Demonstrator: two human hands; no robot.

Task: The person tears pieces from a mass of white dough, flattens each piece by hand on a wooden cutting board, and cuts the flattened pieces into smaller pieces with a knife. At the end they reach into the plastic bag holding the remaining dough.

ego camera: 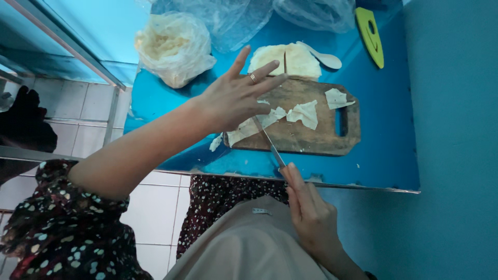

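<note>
Knife at work on thin dough sheets on a wooden cutting board.

The right hand point(311, 218) has its fingers clamped on the knife point(268, 141), whose blade reaches onto the cutting board point(316, 137) among pale dough pieces point(303, 113). The left hand point(236, 96) hovers over the board's left end, fingers spread apart, holding nothing. The board lies near the blue worktop's point(384, 145) front edge; bare worktop shows to its right. Beyond it lie a dough stack point(290, 59), a white spoon point(327, 59), clear plastic bags point(174, 46), and a green tool point(371, 33).
</note>
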